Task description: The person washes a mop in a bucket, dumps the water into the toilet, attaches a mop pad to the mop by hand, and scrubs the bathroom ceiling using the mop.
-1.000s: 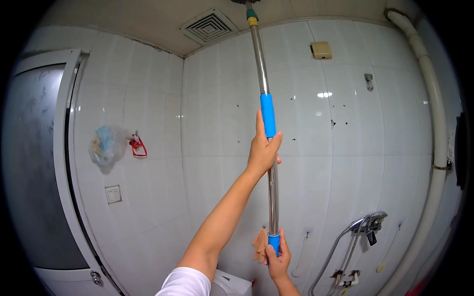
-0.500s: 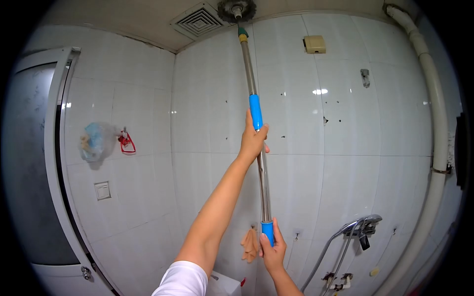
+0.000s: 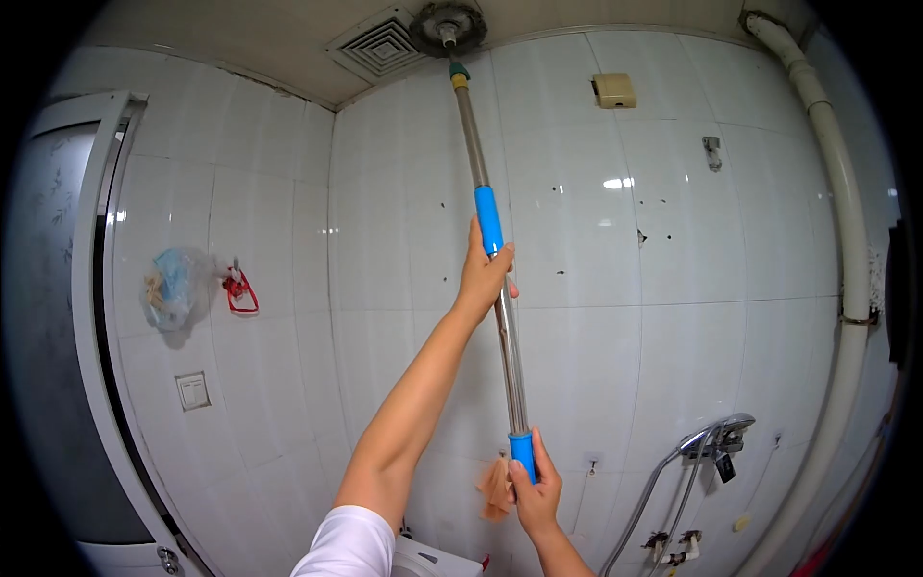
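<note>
A long metal pole (image 3: pixel 510 356) with blue sleeves runs up to the ceiling, tilted slightly left. My left hand (image 3: pixel 484 276) is wrapped round it just under the upper blue sleeve (image 3: pixel 488 219). Lower down, my right hand (image 3: pixel 536 490) grips the blue sleeve at the bottom end (image 3: pixel 522 454). At the top, past a green and yellow joint (image 3: pixel 460 76), a round grey-brown brush head (image 3: pixel 448 30) is against or close to the ceiling, beside the square vent (image 3: pixel 382 44); whether it touches cannot be told.
A plastic bag (image 3: pixel 175 291) and a red item (image 3: pixel 240 291) hang on the left wall above a switch (image 3: pixel 192 390). The door (image 3: pixel 72 327) is far left. Orange gloves (image 3: pixel 496 490) hang behind the pole. A shower fixture (image 3: pixel 716 438) and a pipe (image 3: pixel 846 221) are right.
The pole's top has swung left and its brush head has come fully into view near the vent. Both hands keep their hold, and the upper hand has shifted left. The view has also shifted.
</note>
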Action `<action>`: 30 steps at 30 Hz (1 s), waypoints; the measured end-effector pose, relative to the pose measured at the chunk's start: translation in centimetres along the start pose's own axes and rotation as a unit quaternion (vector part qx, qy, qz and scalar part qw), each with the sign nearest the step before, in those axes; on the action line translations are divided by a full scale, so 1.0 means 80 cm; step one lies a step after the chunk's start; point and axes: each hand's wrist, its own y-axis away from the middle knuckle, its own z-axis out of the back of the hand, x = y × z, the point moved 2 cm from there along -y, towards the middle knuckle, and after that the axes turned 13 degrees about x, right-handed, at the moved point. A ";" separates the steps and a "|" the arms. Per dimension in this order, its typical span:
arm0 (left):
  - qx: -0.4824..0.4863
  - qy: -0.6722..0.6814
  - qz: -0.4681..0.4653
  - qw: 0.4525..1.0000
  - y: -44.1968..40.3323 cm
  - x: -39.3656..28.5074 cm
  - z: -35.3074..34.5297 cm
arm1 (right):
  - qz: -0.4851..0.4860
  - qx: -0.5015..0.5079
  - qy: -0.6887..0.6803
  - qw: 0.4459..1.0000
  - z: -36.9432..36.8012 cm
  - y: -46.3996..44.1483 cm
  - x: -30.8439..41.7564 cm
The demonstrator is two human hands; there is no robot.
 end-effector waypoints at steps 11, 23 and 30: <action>-0.045 0.002 -0.097 0.994 0.030 -0.037 0.038 | 0.052 0.004 0.071 0.996 -0.015 0.000 -0.015; -0.025 0.032 -0.076 0.996 0.007 -0.028 0.014 | 0.012 -0.029 0.060 0.998 0.007 -0.007 0.018; 0.009 0.041 -0.043 0.998 -0.021 0.003 -0.035 | 0.042 -0.059 0.126 0.989 0.043 -0.002 -0.012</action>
